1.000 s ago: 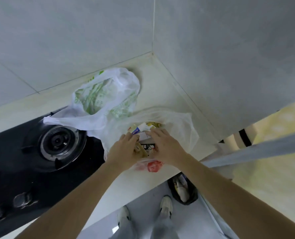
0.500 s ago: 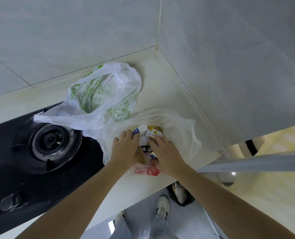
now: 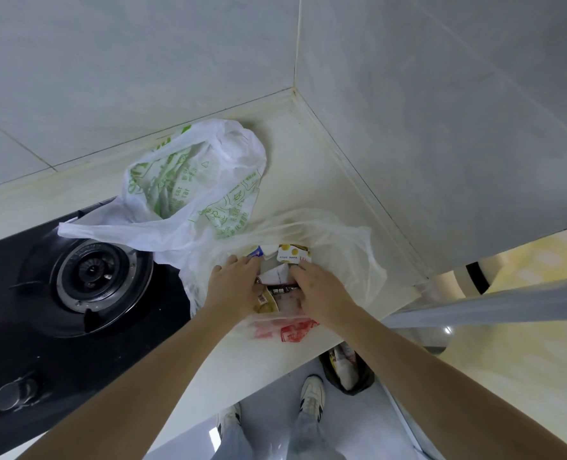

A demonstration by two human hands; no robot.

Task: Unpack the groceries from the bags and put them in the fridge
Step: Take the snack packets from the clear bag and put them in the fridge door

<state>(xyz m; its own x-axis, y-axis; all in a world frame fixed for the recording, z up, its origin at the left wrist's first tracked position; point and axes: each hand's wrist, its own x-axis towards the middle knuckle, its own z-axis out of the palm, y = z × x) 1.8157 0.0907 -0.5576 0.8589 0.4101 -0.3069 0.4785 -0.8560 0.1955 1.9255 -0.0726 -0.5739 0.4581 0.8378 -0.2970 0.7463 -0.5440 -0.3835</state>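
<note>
- Groceries: small packets and cartons, among them a white carton with yellow dots (image 3: 292, 253) and a dark brown packet (image 3: 283, 290), sit bunched inside the clear thin plastic bag (image 3: 351, 257) on the pale cream countertop (image 3: 312, 180), right between the two hands.
- Left hand (image 3: 234, 287): palm down at the bag mouth, fingers curled into the opening on the left side of the packets; exact hold is hidden, so cannot tell what it grips.
- Right hand (image 3: 322, 293): palm down on the right side of the packets, fingertips bent down among them; whether it pinches a packet or bag film, cannot tell.
- Red-printed part of the bag (image 3: 295, 330) lies just under both wrists, at the counter's near edge.
- White plastic bag with green print (image 3: 192, 184): beyond the left hand, mouth open, touching the clear bag; one handle drapes onto the stove.
- Black glass gas stove (image 3: 26, 327): left of the left forearm, round burner (image 3: 93, 273) near the white bag's handle, metal knob (image 3: 13, 396) lower left.
- Grey tiled walls (image 3: 441, 111) meet in a corner beyond both hands.
- Below the forearms: two white sneakers (image 3: 312, 393) on grey floor, black bin (image 3: 348, 366) with rubbish just right of them.
</note>
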